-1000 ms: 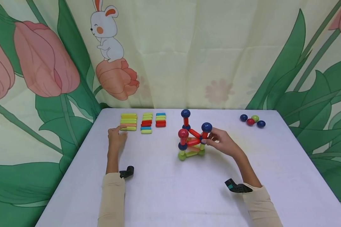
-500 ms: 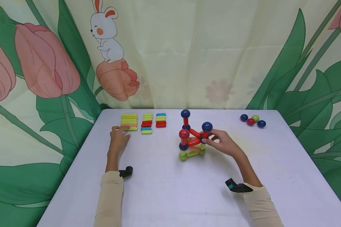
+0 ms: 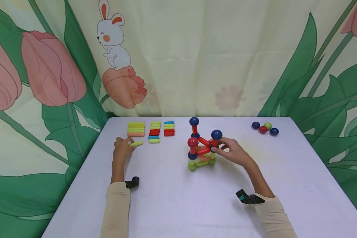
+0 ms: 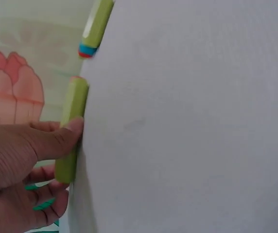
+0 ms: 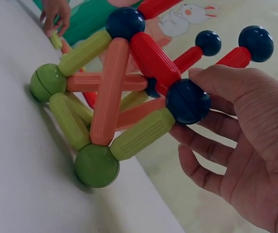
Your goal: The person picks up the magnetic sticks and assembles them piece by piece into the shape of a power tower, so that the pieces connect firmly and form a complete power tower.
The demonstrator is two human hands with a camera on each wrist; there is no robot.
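Note:
My left hand [image 3: 122,151] pinches a yellow-green rod [image 3: 136,143] between thumb and fingers, just in front of the leftmost group of rods [image 3: 136,129]. In the left wrist view, the thumb lies across the middle of that rod [image 4: 74,102]. At the table's centre stands a ball-and-rod structure [image 3: 203,151] with green balls at its base and dark blue ones higher up. A red ball [image 3: 192,142] tops one upright. My right hand [image 3: 233,152] holds the structure from the right, its thumb and fingers on a dark blue joint ball [image 5: 187,102].
Two more groups of coloured rods [image 3: 154,132] [image 3: 169,129] lie at the back left, in yellow-green, red and blue. Several loose balls [image 3: 263,129] rest at the back right of the white table [image 3: 178,205]. A printed curtain [image 3: 178,66] hangs behind.
The left hand has drawn the yellow-green rod from the front of the leftmost group toward the person. The right hand keeps its hold on the structure.

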